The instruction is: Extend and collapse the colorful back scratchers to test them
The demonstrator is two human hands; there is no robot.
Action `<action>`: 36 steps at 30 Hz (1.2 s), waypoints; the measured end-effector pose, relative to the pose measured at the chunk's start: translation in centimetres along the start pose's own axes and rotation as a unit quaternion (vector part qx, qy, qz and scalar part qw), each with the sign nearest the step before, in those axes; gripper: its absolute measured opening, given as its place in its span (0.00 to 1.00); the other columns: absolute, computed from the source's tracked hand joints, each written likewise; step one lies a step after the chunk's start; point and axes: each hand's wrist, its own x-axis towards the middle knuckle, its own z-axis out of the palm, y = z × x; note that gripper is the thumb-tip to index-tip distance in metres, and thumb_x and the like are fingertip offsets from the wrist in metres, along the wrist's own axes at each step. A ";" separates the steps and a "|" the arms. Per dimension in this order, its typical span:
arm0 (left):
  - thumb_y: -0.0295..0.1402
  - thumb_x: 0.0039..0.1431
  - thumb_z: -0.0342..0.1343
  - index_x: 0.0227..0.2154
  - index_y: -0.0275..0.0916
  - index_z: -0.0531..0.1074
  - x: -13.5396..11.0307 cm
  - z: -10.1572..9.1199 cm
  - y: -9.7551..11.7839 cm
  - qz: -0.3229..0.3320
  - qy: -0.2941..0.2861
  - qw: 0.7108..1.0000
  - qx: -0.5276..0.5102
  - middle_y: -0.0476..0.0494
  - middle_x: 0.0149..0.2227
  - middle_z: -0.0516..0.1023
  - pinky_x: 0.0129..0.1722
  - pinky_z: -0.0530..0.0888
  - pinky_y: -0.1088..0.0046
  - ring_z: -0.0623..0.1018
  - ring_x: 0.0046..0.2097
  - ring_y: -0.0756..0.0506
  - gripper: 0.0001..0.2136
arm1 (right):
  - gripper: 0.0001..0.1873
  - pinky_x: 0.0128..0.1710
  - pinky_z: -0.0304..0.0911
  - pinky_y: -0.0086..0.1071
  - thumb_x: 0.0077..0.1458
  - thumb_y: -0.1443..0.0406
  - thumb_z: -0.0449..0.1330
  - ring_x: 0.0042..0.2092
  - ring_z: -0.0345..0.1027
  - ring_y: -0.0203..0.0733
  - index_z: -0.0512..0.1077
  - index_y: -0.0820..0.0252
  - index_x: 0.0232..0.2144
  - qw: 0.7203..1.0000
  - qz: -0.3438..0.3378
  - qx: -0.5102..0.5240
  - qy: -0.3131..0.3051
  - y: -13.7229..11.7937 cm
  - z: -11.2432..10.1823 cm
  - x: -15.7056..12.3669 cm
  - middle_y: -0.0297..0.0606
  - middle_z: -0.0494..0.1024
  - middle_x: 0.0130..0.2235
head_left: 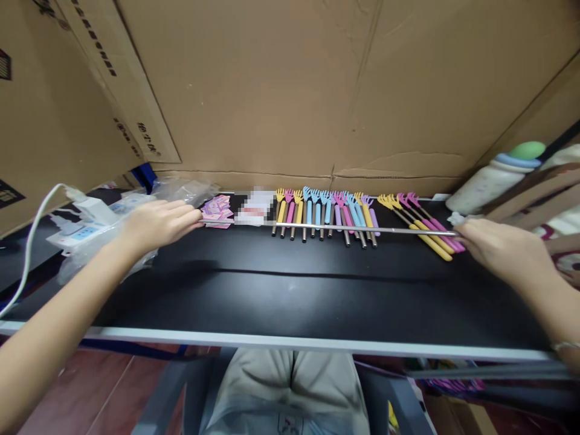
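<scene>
My left hand and my right hand are closed around opposite ends of a long, thin telescopic metal rod. The rod runs level across the view above the black tabletop, casting a shadow below. My fingers hide both of its ends. Behind and below it lies a row of small back scratchers with yellow, pink, blue and purple claw heads and grips. Several longer back scratchers, yellow and pink, lie slanted near my right hand. Beside my left hand are pink printed cards.
A white power strip with cable and clear plastic lies at left. Behind the cards is a clear bag; a white packet lies next to them. A bottle stands at right. Cardboard walls the back.
</scene>
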 end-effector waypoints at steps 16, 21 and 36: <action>0.38 0.67 0.47 0.28 0.43 0.70 -2.4 -0.3 -1.7 -0.001 0.068 0.997 -0.029 0.55 0.22 0.70 0.29 0.59 0.78 0.67 0.30 0.51 0.13 | 0.19 0.30 0.53 0.35 0.62 0.54 0.44 0.29 0.64 0.44 0.66 0.56 0.27 0.997 -0.033 -0.023 -0.058 1.0 1.4 -1.5 0.48 0.72 0.26; 0.35 0.67 0.46 0.25 0.41 0.68 -2.3 0.2 -1.4 0.007 0.073 0.997 -0.034 0.55 0.20 0.68 0.27 0.58 0.78 0.65 0.28 0.52 0.14 | 0.20 0.32 0.54 0.35 0.62 0.51 0.45 0.29 0.64 0.41 0.65 0.56 0.26 0.993 -0.038 0.050 -0.096 1.5 2.9 -1.2 0.49 0.73 0.28; 0.25 0.63 0.45 0.26 0.39 0.66 7.8 -3.9 8.9 0.070 0.106 0.986 -0.110 0.50 0.21 0.69 0.23 0.59 0.72 0.69 0.23 0.49 0.11 | 0.16 0.22 0.38 0.29 0.64 0.61 0.46 0.21 0.63 0.33 0.65 0.60 0.27 0.981 -0.173 0.073 0.040 -18.3 -4.3 3.8 0.32 0.72 0.22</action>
